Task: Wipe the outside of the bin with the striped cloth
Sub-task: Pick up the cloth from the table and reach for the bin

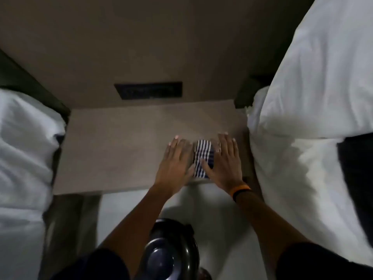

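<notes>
Black and glossy, the bin [171,253] stands nearest, on the floor between the forearms. Beyond it, the left hand [174,164] and right hand [224,160], fingers spread flat and grasping nothing, press the striped cloth [202,158] onto the surface [121,150], probably smoothing a fold.

Dim room, low light w/ soft shadows. A beige wall [141,37] fills the upper part of the view, w/ a dark rectangular panel [148,90] set into it just above a tan nightstand top [113,146]. White bedding [24,142] lies on the left, touching the nightstand's edge; more white bedding [314,98] rises on the right. Dark headboard edges show behind both, left [30,85] & right [246,93]. Pale floor [125,207] shows below the nightstand.
</notes>
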A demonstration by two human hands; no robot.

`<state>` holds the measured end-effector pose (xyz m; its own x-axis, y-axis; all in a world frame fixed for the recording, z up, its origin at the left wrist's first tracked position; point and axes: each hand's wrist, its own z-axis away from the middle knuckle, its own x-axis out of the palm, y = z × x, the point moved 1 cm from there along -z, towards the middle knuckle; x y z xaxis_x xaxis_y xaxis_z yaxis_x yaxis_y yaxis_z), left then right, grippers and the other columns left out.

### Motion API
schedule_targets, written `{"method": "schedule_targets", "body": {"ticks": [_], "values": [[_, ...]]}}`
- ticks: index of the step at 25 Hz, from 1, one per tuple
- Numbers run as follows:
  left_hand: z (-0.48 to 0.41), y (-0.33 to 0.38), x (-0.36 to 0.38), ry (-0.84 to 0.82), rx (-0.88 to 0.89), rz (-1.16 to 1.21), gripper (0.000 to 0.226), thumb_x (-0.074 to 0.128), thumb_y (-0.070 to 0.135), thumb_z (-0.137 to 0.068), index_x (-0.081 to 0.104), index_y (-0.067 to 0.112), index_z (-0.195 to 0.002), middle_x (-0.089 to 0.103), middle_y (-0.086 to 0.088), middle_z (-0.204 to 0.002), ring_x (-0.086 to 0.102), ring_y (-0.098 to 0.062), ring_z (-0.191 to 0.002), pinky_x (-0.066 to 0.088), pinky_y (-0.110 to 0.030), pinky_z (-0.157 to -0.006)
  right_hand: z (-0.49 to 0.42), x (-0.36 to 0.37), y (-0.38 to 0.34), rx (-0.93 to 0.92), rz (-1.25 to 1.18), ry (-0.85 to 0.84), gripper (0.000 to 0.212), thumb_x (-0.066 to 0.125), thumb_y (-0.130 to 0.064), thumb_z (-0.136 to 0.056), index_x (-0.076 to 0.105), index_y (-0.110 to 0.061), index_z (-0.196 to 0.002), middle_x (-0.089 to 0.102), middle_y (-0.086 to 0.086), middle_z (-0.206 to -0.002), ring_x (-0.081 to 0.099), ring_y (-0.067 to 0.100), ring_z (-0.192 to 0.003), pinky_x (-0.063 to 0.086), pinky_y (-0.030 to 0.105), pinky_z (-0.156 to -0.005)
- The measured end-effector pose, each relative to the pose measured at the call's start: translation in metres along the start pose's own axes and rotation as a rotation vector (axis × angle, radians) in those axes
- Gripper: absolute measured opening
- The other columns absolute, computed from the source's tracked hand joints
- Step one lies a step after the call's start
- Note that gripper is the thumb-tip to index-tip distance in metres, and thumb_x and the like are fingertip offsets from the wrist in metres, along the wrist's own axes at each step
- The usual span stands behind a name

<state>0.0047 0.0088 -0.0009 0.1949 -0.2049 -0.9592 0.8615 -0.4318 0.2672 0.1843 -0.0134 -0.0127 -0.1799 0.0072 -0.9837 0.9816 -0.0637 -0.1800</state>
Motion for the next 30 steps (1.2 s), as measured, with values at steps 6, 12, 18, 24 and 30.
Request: {"method": "schedule_targets", "body": {"ticks": [6,12,18,24,30], "values": [[-0.066,-0.009,0.122,-0.193,0.176,0.067,0.066,0.056,0.011,-0.099,0.023,0.010,-0.157,0.006,-0.013,-0.168,-0.002,-0.030,-0.156,0.027,-0.044,-0.123,-0.007,0.131,0.054,-0.019,-0.004,-0.143,0.078,0.047,-0.058,-0.099,0.027,-0.016,-0.161,0.021,0.014,-0.171,0.014,0.033,-0.161,0.008,0.052,-0.132],[-0.086,0.002,0.134,0.054,-0.007,0.333,0.033,0.058,0.001,-0.093,0.066,0.004,-0.125,0.058,-0.014,-0.136,0.055,-0.008,-0.108,0.035,0.003,-0.093,-0.009,0.147,0.062,-0.033,-0.099,0.087,0.052,0.043,-0.044,-0.107,0.049,-0.016,-0.150,0.044,0.013,-0.160,0.036,0.034,-0.152,0.026,0.049,-0.126],[-0.065,0.007,0.111,-0.011,-0.068,0.383,0.018,0.070,0.011,-0.089,0.077,0.010,-0.106,0.074,-0.010,-0.107,0.068,-0.020,-0.096,0.052,-0.025,-0.085,0.006,0.135,0.033,0.075,-0.159,0.098,0.032,0.049,-0.021,-0.101,0.068,-0.007,-0.122,0.062,0.019,-0.123,0.055,0.040,-0.118,0.040,0.043,-0.100],[0.110,-0.029,0.112,-0.002,-0.034,0.580,0.054,0.075,0.012,-0.086,0.057,0.005,-0.136,0.054,-0.015,-0.142,0.048,-0.025,-0.134,0.038,-0.028,-0.112,0.132,0.129,-0.035,0.215,-0.440,0.113,0.030,0.055,-0.007,-0.098,0.069,-0.005,-0.124,0.063,0.021,-0.116,0.056,0.039,-0.108,0.050,0.041,-0.091],[0.342,-0.059,0.184,-0.422,0.314,-0.010,0.110,0.081,0.058,-0.065,0.028,0.025,-0.157,0.021,-0.016,-0.166,0.010,-0.041,-0.153,0.025,-0.071,-0.111,0.273,0.148,-0.089,0.458,-0.565,0.126,0.033,0.052,-0.020,-0.101,0.068,-0.002,-0.123,0.061,0.018,-0.108,0.053,0.026,-0.102,0.035,0.008,-0.091]]}}
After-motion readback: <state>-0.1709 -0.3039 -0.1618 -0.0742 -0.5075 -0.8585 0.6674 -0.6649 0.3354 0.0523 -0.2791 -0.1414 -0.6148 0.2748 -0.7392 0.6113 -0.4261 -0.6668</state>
